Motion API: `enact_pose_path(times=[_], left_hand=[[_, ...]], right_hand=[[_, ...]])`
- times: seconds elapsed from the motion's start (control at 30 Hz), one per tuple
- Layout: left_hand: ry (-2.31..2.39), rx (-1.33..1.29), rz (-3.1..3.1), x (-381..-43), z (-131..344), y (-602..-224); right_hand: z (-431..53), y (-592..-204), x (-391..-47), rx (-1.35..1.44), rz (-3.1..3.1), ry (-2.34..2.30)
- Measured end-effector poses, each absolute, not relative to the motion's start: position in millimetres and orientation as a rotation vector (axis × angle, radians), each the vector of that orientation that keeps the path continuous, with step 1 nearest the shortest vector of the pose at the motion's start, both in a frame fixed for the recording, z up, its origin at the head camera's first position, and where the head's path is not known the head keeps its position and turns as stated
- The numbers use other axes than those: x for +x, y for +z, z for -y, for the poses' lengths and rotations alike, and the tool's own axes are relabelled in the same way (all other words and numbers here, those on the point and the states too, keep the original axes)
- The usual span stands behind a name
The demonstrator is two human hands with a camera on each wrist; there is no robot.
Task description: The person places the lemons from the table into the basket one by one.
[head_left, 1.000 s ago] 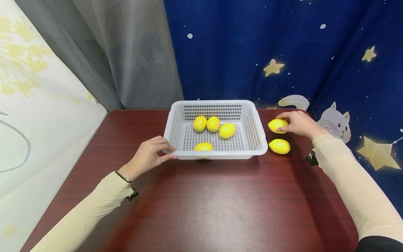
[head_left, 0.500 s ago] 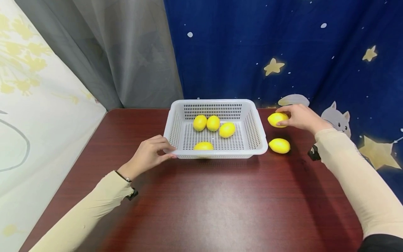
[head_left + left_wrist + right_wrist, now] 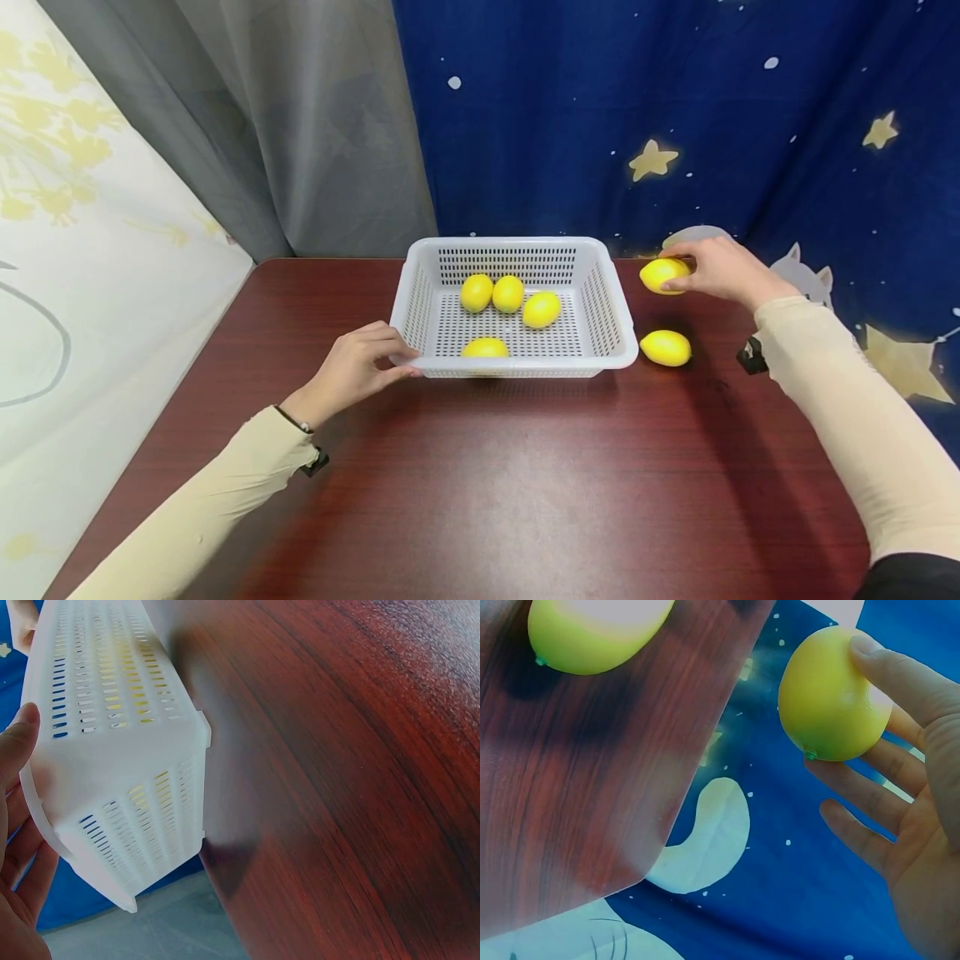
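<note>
My right hand (image 3: 723, 268) pinches a yellow lemon (image 3: 664, 276) between thumb and fingers, right of the basket and above the table's back edge. In the right wrist view the held lemon (image 3: 832, 694) shows a small green tip. A second lemon (image 3: 666, 347) lies on the table below it. With its thumb and fingers, my left hand (image 3: 358, 371) grips the front left corner of a white plastic basket (image 3: 517, 364). Seen from the left wrist, the thumb (image 3: 21, 739) lies over the rim of the slotted basket (image 3: 112, 761). Several lemons (image 3: 542, 310) lie inside.
The basket stands on a dark red wooden table (image 3: 517, 483), near its back edge. Behind hang a grey curtain (image 3: 322, 133) and a blue curtain (image 3: 540, 125) with stars and a cat. A white patterned cloth (image 3: 97, 275) borders the left side.
My right hand has lifted the lemon from the table, upward and slightly toward the back. My left hand and the basket stay in place.
</note>
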State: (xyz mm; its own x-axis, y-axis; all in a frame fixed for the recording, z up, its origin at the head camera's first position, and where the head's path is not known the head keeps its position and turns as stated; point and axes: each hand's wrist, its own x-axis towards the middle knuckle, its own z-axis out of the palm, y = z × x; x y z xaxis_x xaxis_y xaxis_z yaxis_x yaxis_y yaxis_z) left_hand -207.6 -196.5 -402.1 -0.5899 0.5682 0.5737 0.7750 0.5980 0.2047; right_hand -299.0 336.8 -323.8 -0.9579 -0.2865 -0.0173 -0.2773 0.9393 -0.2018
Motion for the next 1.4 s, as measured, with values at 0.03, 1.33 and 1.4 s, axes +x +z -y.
enact_pose_path(times=[0.03,1.33,1.4], left_hand=[[-0.614,-1.069,2.373,-207.6,196.4,-401.8],[-0.605,-1.062,2.376,-208.3,196.0,-404.2],[-0.61,-1.062,2.373,-208.5,196.0,-403.9]], right_hand=[[-336.3,-322.4,-298.8,-0.45,-3.054,-0.306],[-280.8,-301.3,-314.0,-0.434,-3.003,-0.426],[-277.8,-301.6,-315.6,-0.443,-3.002,-0.446]])
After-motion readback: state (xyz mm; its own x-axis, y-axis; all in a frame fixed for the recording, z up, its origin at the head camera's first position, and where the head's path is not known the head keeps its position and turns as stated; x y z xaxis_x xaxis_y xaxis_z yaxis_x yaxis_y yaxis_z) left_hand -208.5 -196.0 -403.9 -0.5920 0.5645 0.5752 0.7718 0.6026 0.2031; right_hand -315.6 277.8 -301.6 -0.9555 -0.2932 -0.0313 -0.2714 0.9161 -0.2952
